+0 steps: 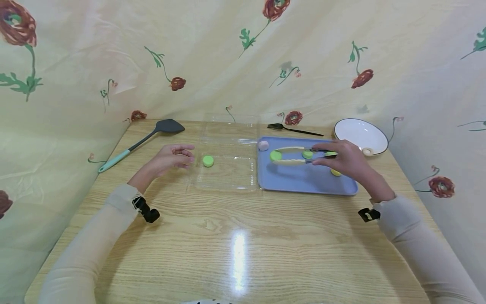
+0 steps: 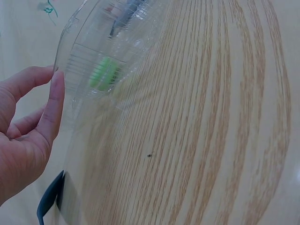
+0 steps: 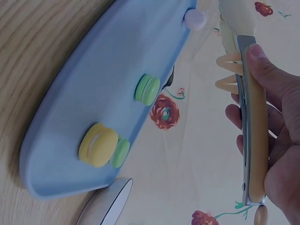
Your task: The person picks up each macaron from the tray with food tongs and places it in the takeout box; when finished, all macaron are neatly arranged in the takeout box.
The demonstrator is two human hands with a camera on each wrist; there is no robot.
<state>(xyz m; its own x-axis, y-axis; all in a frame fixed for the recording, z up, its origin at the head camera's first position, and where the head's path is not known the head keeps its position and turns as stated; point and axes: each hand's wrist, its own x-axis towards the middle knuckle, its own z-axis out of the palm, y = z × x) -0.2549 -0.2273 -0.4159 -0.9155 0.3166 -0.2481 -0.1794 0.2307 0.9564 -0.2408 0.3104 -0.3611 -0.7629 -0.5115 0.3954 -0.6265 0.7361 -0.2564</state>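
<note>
My right hand (image 1: 347,158) grips a pair of tongs (image 1: 292,149) with pale yellow ends, held over the blue tray (image 1: 303,183). Between the tong tips is a green macaron (image 1: 276,156). On the tray lie another green macaron (image 3: 147,89), a yellow macaron (image 3: 99,145) with a green one (image 3: 121,153) beside it, and a pale pink macaron (image 1: 263,145) at the far left corner. My left hand (image 1: 172,159) pinches the left edge of an open clear plastic container (image 1: 228,185) between thumb and index finger. One green macaron (image 1: 208,161) sits inside the container.
A spatula (image 1: 142,141) with a mint handle lies at the left. Behind the tray is a black fork (image 1: 296,128). A white bowl (image 1: 360,131) with a dark rim stands at the back right, close to the tray. Flowered cloth (image 1: 212,55) surrounds the table.
</note>
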